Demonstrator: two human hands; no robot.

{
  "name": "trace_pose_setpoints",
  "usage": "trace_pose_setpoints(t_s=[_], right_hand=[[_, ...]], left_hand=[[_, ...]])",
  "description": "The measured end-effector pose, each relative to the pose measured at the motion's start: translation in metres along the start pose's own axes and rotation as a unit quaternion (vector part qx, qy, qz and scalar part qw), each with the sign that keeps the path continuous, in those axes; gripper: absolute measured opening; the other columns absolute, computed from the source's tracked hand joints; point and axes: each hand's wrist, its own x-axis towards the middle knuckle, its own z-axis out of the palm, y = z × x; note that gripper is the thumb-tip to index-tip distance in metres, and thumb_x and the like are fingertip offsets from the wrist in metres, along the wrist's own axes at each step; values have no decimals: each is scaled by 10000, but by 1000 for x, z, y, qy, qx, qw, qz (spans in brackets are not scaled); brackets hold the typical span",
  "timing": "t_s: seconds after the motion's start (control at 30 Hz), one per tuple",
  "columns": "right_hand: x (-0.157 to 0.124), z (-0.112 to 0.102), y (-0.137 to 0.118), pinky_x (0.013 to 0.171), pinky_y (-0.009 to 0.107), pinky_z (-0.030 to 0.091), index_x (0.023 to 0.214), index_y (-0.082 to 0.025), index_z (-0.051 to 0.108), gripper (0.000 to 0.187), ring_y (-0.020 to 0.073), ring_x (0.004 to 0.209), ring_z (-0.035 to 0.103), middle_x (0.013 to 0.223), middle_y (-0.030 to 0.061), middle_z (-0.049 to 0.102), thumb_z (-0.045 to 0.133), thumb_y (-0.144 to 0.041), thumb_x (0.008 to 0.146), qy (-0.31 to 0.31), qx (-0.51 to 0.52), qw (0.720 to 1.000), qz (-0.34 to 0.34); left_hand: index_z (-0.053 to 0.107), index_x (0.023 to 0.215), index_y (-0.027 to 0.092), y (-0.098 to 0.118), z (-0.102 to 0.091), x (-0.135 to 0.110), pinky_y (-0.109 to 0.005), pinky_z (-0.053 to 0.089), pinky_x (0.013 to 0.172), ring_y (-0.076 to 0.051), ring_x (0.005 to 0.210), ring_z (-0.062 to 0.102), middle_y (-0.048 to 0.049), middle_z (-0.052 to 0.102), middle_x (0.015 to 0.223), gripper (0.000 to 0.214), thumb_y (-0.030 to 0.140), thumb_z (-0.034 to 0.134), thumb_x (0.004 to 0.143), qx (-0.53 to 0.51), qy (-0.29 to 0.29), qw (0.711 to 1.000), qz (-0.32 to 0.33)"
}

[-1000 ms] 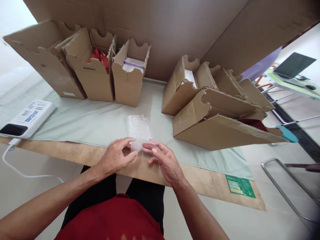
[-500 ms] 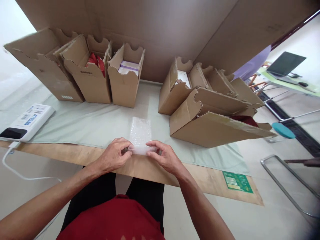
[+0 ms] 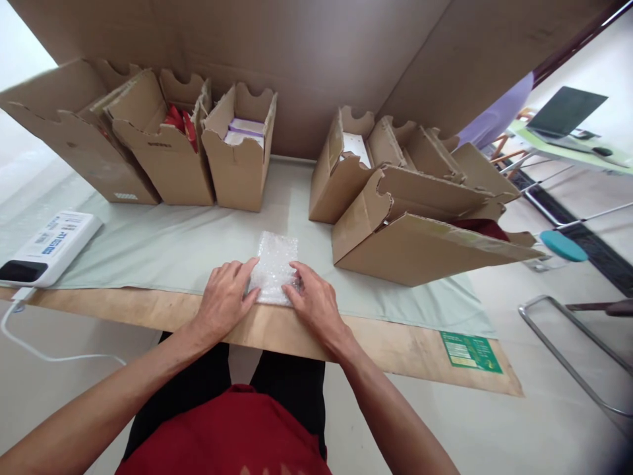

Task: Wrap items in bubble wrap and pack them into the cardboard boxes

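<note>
A small clear bubble-wrap pouch (image 3: 275, 262) lies flat on the pale green cloth (image 3: 163, 244) near the table's front edge. My left hand (image 3: 225, 297) lies on the pouch's left near corner with its fingers stretched out flat. At the right near corner my right hand (image 3: 312, 301) presses down on the pouch, fingers also extended. Both hands rest on the pouch rather than grip it.
Three open cardboard boxes (image 3: 163, 142) stand at the back left, one with red packets, one with white and purple items. More boxes (image 3: 420, 218) lean at the right. A white device (image 3: 47, 247) with a cable lies at left. A green card (image 3: 469, 351) lies on the wooden edge.
Both hands went from pinching the pouch's near edge to lying flat on it. The pouch now sits a little farther from the table edge.
</note>
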Motion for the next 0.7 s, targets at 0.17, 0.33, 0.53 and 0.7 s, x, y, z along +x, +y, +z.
trace_pose_setpoints(t_s=[0.17,0.33,0.53,0.7], right_hand=[[-19,-8,-5,961,485,482,1304,-184,632,395,353,1208,590,1375,186,616,666,-329,938,25,-129,977,-171],[-20,-7,-4,989,469,465,1205,-203,693,252,300,1201,632,1304,141,699,550,-164,1000,-68,-112,969,-210],[-11,-16,-6,962,401,479,1146,-231,731,241,244,1013,712,1094,57,784,512,-242,1049,-81,19,990,-113],[-7,-13,-3,920,409,493,1172,-216,713,235,261,1010,695,1127,75,765,538,-253,1018,-50,14,997,-62]], left_hand=[[661,1246,210,-5,4,1,-393,489,858,-264,992,609,-109,644,1093,322,181,565,939,-2,-5,999,54],[699,1203,210,-11,-4,3,-489,502,976,-321,1155,604,-148,614,1278,315,330,630,920,-86,-30,995,33],[704,1189,227,-12,-24,-3,-486,447,1088,-304,1251,588,-110,679,1305,328,362,678,891,-201,-52,975,86],[733,925,219,-7,-18,10,-345,503,786,-204,816,650,-32,723,843,206,321,555,940,-214,-88,973,-14]])
